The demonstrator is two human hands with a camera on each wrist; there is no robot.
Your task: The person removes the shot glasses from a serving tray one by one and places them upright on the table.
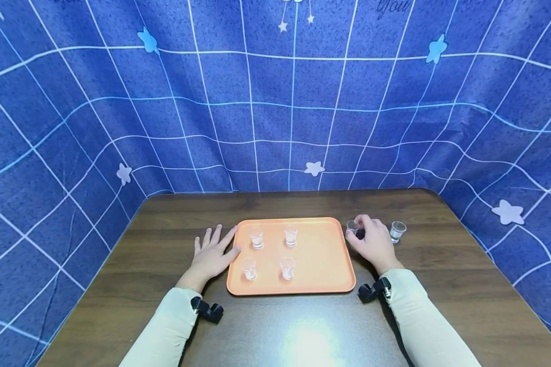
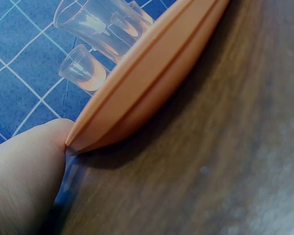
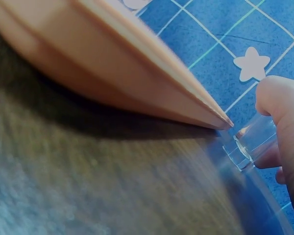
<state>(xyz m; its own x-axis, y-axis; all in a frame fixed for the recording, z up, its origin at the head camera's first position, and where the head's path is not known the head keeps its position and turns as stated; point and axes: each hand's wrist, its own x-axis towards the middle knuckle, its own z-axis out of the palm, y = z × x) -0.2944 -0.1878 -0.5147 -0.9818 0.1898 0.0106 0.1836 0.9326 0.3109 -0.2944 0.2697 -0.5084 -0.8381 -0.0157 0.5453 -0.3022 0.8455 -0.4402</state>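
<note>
An orange tray [image 1: 321, 255] lies on the wooden table with several clear shot glasses on its left and middle part, one of them a front-left glass [image 1: 249, 268]. My left hand [image 1: 211, 260] lies with fingers spread at the tray's left edge, its thumb touching the rim, as the left wrist view also shows. Beyond the tray's right edge, my right hand [image 1: 374, 242] pinches a shot glass [image 3: 257, 139] between thumb and fingers. In the right wrist view the glass's thick base shows near the tray's corner. Another shot glass [image 1: 398, 231] stands just right of that hand.
The dark wooden table [image 1: 165, 214] extends around the tray, with a bright reflection in front. A blue curtain [image 1: 275, 127] with white grid lines and stars hangs behind and on both sides. Black wrist cameras sit on both sleeves.
</note>
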